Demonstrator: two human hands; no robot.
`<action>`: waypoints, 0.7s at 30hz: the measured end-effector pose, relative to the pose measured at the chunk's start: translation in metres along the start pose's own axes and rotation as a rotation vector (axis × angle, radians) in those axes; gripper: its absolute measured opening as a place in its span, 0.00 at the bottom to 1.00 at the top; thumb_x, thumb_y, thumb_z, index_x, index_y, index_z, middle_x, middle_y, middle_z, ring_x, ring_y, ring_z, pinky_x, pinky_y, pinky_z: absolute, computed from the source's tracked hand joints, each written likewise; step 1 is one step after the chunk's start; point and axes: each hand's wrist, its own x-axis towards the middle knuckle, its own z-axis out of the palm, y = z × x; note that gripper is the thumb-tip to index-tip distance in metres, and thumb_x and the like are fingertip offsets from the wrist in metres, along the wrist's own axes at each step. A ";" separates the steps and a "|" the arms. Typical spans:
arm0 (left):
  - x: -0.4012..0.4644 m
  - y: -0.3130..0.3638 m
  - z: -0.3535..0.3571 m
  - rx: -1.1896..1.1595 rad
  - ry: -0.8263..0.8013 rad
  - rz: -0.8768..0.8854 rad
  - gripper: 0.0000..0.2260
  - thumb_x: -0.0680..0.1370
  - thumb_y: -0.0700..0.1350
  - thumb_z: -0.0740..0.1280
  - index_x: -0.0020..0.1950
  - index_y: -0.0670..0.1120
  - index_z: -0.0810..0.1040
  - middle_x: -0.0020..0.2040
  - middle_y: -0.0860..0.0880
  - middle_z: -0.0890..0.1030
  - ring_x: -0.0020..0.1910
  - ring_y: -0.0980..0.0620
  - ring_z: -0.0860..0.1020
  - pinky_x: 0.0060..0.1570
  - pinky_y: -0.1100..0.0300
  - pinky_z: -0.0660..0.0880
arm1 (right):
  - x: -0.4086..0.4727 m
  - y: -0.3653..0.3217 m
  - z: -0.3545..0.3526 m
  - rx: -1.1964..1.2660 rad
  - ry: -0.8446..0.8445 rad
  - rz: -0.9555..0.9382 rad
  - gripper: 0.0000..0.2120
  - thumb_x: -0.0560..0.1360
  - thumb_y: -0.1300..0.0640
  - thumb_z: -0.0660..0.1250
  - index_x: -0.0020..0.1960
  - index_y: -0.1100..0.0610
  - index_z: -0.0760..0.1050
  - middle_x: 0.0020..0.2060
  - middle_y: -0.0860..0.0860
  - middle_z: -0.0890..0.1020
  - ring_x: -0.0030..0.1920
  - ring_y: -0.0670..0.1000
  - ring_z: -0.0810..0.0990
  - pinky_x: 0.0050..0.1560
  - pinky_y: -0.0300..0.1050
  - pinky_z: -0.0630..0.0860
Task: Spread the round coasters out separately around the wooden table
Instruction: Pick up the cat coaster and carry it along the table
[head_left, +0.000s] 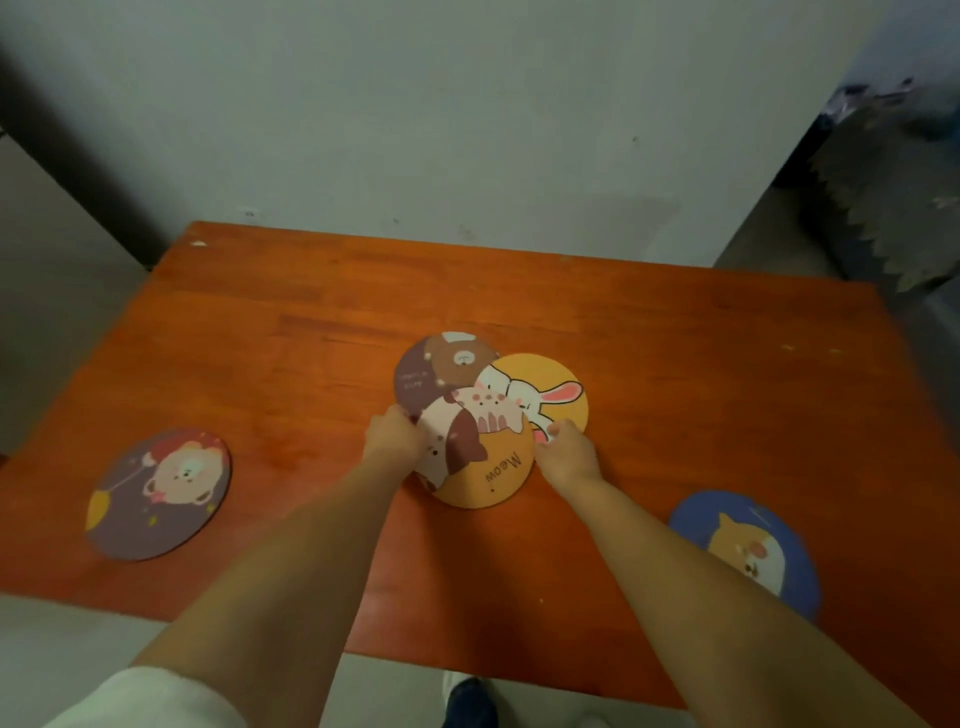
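Note:
Three round coasters overlap at the middle of the wooden table (311, 322). A yellow "Meow" cat coaster (483, 457) lies on top, over a purple bear coaster (441, 366) and a yellow rabbit coaster (545, 389). My left hand (392, 434) grips the left edge of the Meow coaster. My right hand (569, 452) pinches the near edge of the rabbit coaster, beside the Meow coaster's right rim. A purple bear coaster (161, 493) lies alone at the left. At the right near edge a blue dog coaster (748, 551) lies partly hidden by my right forearm.
A pale wall stands behind the table's far edge. A dark jagged-edged object (883, 197) sits on the floor at the back right. Below the table's near edge I see my dark shoe (470, 701) on a light floor.

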 end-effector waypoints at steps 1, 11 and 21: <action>0.003 0.000 0.001 -0.010 -0.002 0.009 0.17 0.78 0.45 0.61 0.60 0.35 0.75 0.60 0.34 0.77 0.59 0.34 0.75 0.56 0.45 0.75 | 0.000 -0.003 0.004 0.003 0.006 0.024 0.14 0.79 0.59 0.62 0.63 0.63 0.73 0.59 0.60 0.80 0.58 0.60 0.80 0.44 0.43 0.73; 0.003 0.009 -0.006 -0.219 -0.062 -0.005 0.16 0.75 0.34 0.62 0.27 0.46 0.67 0.29 0.46 0.68 0.33 0.46 0.68 0.36 0.54 0.68 | 0.004 -0.013 0.008 0.025 -0.061 0.093 0.08 0.77 0.62 0.61 0.40 0.57 0.73 0.38 0.55 0.76 0.40 0.56 0.77 0.47 0.54 0.81; -0.053 0.088 0.024 -0.330 -0.159 0.107 0.10 0.78 0.37 0.62 0.37 0.43 0.70 0.34 0.44 0.70 0.33 0.48 0.68 0.50 0.44 0.77 | -0.021 0.042 -0.078 0.043 0.174 -0.015 0.15 0.81 0.59 0.58 0.35 0.53 0.62 0.32 0.49 0.69 0.30 0.47 0.67 0.27 0.43 0.62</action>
